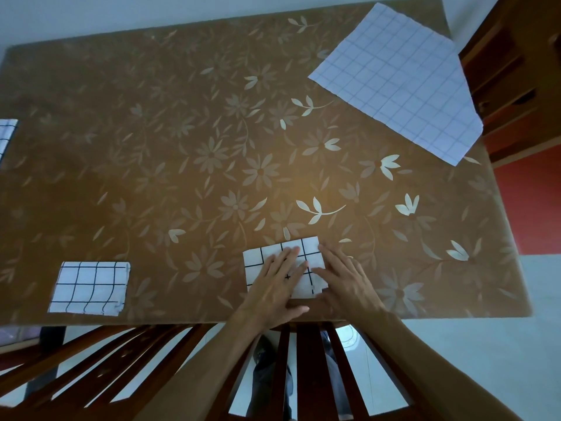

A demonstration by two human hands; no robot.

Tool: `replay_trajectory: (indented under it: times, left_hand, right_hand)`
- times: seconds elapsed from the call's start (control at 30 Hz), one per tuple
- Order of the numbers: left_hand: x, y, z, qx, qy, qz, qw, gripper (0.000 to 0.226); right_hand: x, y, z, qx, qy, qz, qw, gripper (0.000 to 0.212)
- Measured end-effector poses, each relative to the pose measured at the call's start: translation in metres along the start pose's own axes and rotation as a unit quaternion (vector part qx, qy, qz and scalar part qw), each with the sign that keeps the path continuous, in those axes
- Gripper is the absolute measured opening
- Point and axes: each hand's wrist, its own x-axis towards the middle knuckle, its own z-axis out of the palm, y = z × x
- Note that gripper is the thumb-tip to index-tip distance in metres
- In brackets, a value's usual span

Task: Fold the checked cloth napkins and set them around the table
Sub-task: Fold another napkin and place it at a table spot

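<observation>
four napkins (394,83), two hands (274,287) flat

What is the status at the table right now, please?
Left hand and right hand flat, pressing folded napkin at near edge. Second folded napkin set to the left. Unfolded napkin far right. Nothing in the way.

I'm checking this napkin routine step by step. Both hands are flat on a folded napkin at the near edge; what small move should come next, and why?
Probably lift both hands off. The left hand and right hand press the folded napkin, which already looks compact like the placed napkin. Then reach for the unfolded napkin at the far right corner.
</observation>
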Motion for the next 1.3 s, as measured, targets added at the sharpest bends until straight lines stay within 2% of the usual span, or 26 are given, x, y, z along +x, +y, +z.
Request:
replay_trajectory:
  times: [0.1, 0.37, 0.5, 0.67, 0.87, 0.93, 1.03, 1.1, 1.2, 1.3]
  left_hand:
    - [0.002, 0.0, 0.0, 0.015, 0.015, -0.005, 1.0, 0.087]
    - [0.01, 0.002, 0.001, 0.009, 0.074, -0.047, 0.996, 0.061]
    - [0.011, 0.007, 0.0, 0.003, 0.088, -0.05, 0.995, 0.052]
    - [0.006, 0.008, 0.003, 0.015, 0.089, -0.021, 0.996, 0.051]
    - [0.001, 0.008, 0.01, 0.055, 0.14, 0.02, 0.988, 0.013]
    - [0.001, 0.007, 0.013, 0.069, 0.144, 0.024, 0.987, 0.008]
    - [-0.003, 0.009, 0.013, 0.064, 0.149, 0.023, 0.987, 0.009]
    - [-0.005, 0.01, 0.015, 0.043, 0.132, 0.017, 0.99, 0.017]
    - [-0.012, 0.013, 0.011, -0.054, 0.094, 0.002, 0.994, 0.041]
    - [-0.019, 0.01, 0.003, -0.126, 0.087, 0.015, 0.988, 0.045]
  right_hand:
    - [-0.002, 0.004, 0.003, 0.021, -0.005, -0.012, 1.0, 0.048]
    - [0.004, 0.006, -0.002, 0.063, 0.057, -0.024, 0.996, 0.021]
    - [0.002, 0.004, -0.008, 0.061, 0.059, -0.032, 0.996, 0.021]
    - [0.002, 0.01, -0.013, 0.079, 0.05, -0.012, 0.996, 0.016]
    - [0.006, 0.003, -0.023, 0.072, 0.026, -0.026, 0.997, 0.019]
    - [0.005, 0.001, -0.018, 0.08, 0.017, -0.034, 0.996, 0.018]
    - [0.0, -0.002, -0.007, 0.1, -0.003, -0.029, 0.995, 0.009]
    - [-0.003, -0.007, -0.006, 0.097, 0.006, -0.02, 0.995, 0.019]
    - [0.002, -0.022, -0.009, 0.07, 0.06, -0.024, 0.995, 0.022]
    - [0.017, -0.038, -0.001, 0.044, 0.072, -0.009, 0.996, 0.033]
